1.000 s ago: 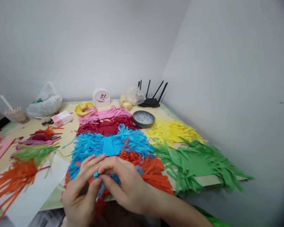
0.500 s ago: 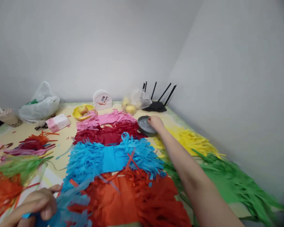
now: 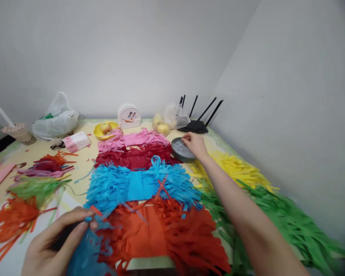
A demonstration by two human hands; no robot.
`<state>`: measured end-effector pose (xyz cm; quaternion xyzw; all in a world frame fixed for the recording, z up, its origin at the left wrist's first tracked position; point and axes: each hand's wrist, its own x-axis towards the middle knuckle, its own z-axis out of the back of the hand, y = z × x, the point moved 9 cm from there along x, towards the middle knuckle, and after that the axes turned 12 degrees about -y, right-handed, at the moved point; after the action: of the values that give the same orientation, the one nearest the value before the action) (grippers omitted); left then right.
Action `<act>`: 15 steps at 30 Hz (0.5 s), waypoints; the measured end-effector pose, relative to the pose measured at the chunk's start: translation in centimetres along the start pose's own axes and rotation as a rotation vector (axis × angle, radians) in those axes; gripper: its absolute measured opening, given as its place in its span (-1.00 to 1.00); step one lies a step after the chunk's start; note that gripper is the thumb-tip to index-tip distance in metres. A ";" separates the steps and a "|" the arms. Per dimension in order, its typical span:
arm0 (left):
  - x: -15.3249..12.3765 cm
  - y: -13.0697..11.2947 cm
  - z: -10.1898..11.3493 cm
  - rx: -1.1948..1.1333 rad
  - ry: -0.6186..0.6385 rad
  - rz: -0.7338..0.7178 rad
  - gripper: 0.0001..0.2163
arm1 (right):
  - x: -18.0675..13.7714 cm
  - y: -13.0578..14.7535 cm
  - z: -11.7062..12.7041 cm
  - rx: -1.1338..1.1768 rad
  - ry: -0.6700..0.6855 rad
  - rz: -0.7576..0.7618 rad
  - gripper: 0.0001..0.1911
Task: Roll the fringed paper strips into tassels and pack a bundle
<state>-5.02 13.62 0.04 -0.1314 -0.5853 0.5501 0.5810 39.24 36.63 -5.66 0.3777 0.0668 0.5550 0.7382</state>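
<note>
At the lower left, my left hand [image 3: 60, 239] pinches the top of a blue tissue-paper tassel [image 3: 87, 251], whose fringe hangs below the fingers. My right hand [image 3: 195, 144] reaches far across to a round grey bowl [image 3: 184, 158]. Its thumb and fingers are pressed together over the bowl's inside; anything between them is too small to tell. Whitish, glossy stuff shows in the bowl. Fringed tissue paper lies in rows between my hands: orange-red [image 3: 151, 234], blue [image 3: 139, 186], dark red [image 3: 136, 158] and pink [image 3: 138, 138].
Green fringe [image 3: 284, 214] and yellow fringe [image 3: 235, 168] lie under and beside my right arm. Finished-looking tassels [image 3: 36, 189] lie at left. Along the back stand a drink cup [image 3: 20, 134], plastic bag [image 3: 56, 124], yellow dish [image 3: 99, 136], coaster holder [image 3: 129, 120] and black router [image 3: 194, 126].
My left hand has risen and moved right, with the blue tassel in its pinch. My right hand stays at the bowl, its fingers now further over the inside. The view has shifted slightly.
</note>
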 end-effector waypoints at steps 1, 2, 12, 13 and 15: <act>-0.1 -0.4 -0.4 0.008 0.017 0.002 -0.93 | -1.8 1.9 0.4 0.079 0.013 0.035 -0.80; -0.1 -0.9 -1.0 0.007 0.027 0.002 -0.92 | -4.1 4.0 0.7 0.175 0.044 0.074 -0.79; -3.1 -4.8 -6.0 -0.207 0.081 0.066 -0.91 | -25.7 16.8 2.8 1.106 0.517 0.102 -0.75; -3.5 -4.8 -5.7 -0.199 0.080 0.065 -0.92 | -26.4 17.1 2.8 1.121 0.528 0.095 -0.75; -4.1 -4.9 -5.0 -0.194 0.089 0.060 -0.92 | -27.2 17.4 2.8 1.137 0.534 0.081 -0.75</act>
<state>2.72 11.05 0.30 -0.2291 -0.6051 0.5017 0.5742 17.09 13.32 -1.37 0.5619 0.5188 0.5356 0.3583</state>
